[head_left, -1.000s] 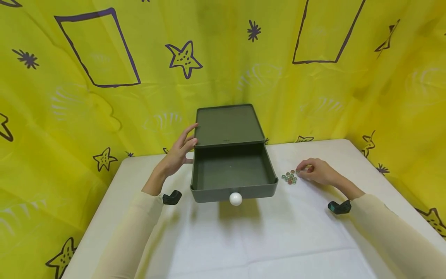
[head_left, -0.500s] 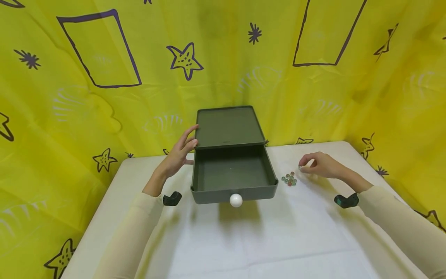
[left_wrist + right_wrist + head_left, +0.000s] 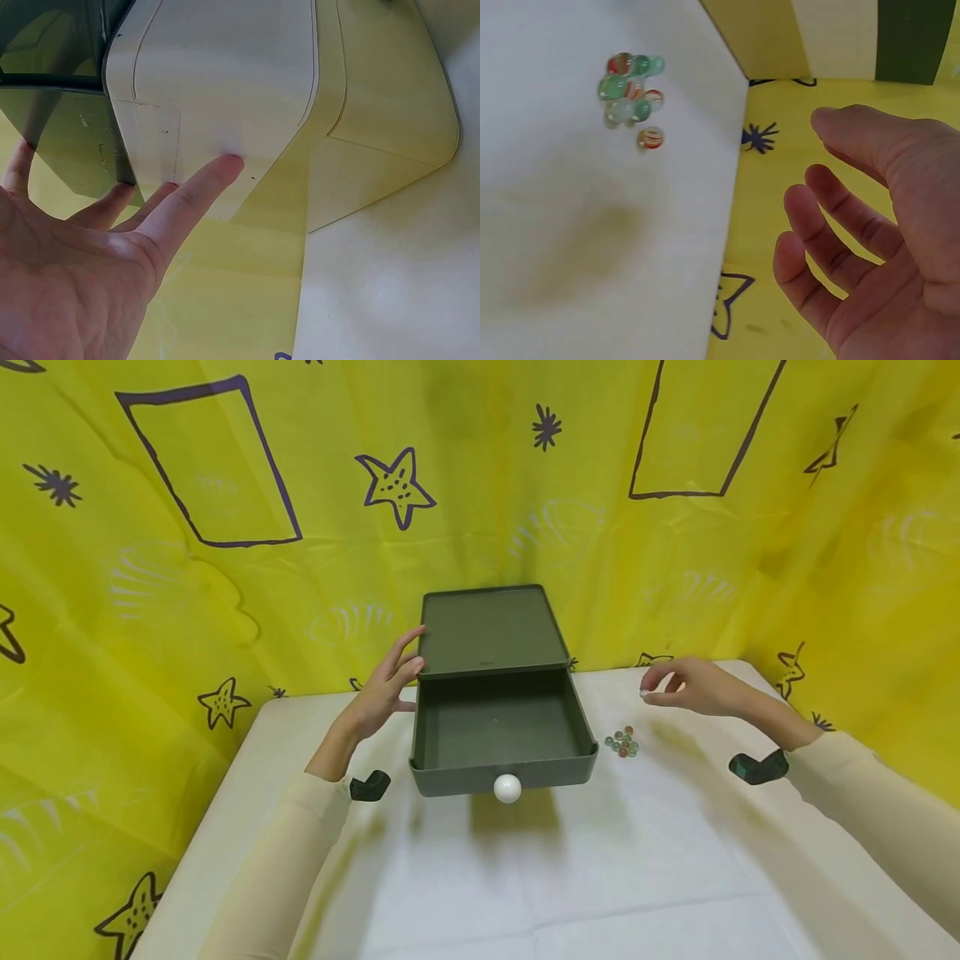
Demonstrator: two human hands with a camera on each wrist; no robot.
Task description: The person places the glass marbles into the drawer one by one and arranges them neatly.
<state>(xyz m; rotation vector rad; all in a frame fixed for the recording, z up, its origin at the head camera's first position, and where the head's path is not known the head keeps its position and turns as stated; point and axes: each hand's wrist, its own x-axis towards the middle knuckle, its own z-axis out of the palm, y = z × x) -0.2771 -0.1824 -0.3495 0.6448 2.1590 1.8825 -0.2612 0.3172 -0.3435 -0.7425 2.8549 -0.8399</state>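
Observation:
A drawer box with a dark green top (image 3: 491,628) stands on the table, its green drawer (image 3: 498,718) pulled out and showing a white round knob (image 3: 507,788). My left hand (image 3: 378,689) rests spread fingertips against the box's left side; the left wrist view shows them touching its white wall (image 3: 225,82) and a green part (image 3: 82,135). Right of the box, my raised right hand (image 3: 693,687) pinches a small pale marble (image 3: 644,693) between thumb and index fingertip. In the right wrist view that marble is hidden. Several glass marbles (image 3: 634,94) lie clustered below it.
A white cloth covers the table (image 3: 600,877). Behind and at both sides hangs a yellow curtain (image 3: 480,502) with drawn stars and shapes, close to the box's back. The pulled-out drawer juts toward the front, and the marble cluster lies beside its right wall.
My right hand has lifted up and back from the marble cluster with the pinched marble. The left hand and the box have stayed put.

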